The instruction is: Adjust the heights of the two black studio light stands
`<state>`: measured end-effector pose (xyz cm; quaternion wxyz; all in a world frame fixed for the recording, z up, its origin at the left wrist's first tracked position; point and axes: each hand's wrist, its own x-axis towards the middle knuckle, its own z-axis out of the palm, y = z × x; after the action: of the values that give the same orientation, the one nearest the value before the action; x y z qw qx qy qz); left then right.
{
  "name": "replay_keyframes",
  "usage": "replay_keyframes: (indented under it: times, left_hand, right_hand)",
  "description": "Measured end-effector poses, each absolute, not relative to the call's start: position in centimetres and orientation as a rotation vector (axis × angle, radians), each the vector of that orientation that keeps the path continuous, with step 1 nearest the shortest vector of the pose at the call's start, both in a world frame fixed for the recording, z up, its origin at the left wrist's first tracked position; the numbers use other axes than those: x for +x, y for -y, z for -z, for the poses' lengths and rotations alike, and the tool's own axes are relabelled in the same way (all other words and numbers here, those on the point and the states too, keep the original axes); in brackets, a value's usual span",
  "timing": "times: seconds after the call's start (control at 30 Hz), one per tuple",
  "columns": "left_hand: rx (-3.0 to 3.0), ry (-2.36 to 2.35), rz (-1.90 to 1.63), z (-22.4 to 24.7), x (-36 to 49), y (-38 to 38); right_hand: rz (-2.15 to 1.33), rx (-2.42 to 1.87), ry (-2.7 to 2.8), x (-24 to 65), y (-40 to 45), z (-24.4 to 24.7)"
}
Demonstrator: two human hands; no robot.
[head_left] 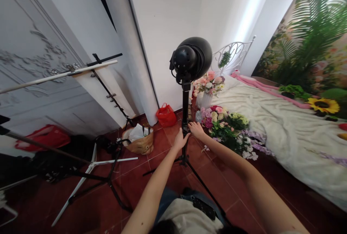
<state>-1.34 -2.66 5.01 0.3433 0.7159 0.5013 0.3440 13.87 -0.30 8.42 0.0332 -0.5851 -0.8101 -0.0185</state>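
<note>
A black studio light (pixel 191 58) with a round reflector sits on top of a black light stand (pixel 185 103), which stands upright in front of me with its legs spread on the floor. My left hand (pixel 180 139) is closed around the stand's pole from the left, at a joint below the lamp. From the right, my right hand (pixel 196 130) grips the same joint, its fingers bent against the collar. The exact part under the fingers is partly hidden.
Flower bunches (pixel 230 125) lie close on the right beside a bed (pixel 287 140) with a cream cover. A red bag (pixel 166 115) and a basket (pixel 139 143) stand by the wall. More stands, including white tripod legs (pixel 89 169), crowd the left side of the tiled floor.
</note>
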Motion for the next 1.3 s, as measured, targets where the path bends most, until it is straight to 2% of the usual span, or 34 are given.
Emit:
replay_keyframes:
  times: [0.17, 0.3, 0.57, 0.77, 1.0, 1.3]
  left_hand:
    - [1.921, -1.308, -0.816, -5.3, -1.6, 2.6]
    - [1.907, -1.337, -0.811, -5.4, -1.6, 2.8]
    - [1.904, -1.408, -0.719, -6.8, -1.7, 3.4]
    - [1.958, -1.407, -0.740, -6.5, -1.8, 3.4]
    - [1.994, -1.382, -0.807, -5.6, -1.7, 3.1]
    - [1.988, -1.401, -0.831, -5.2, -1.6, 2.9]
  right_hand:
    - [0.116, -1.882, 2.252, 13.3, 1.4, -6.1]
    - [0.027, -1.871, 2.211, 13.2, 1.7, -5.5]
    - [-0.342, -1.963, 2.541, 13.9, 1.0, -10.3]
    - [-0.326, -1.967, 2.586, 14.3, 0.0, -12.4]
    - [-0.244, -1.868, 2.113, 13.9, 5.5, -8.1]
    - [-0.589, -2.126, 2.103, 13.5, 10.6, -1.1]
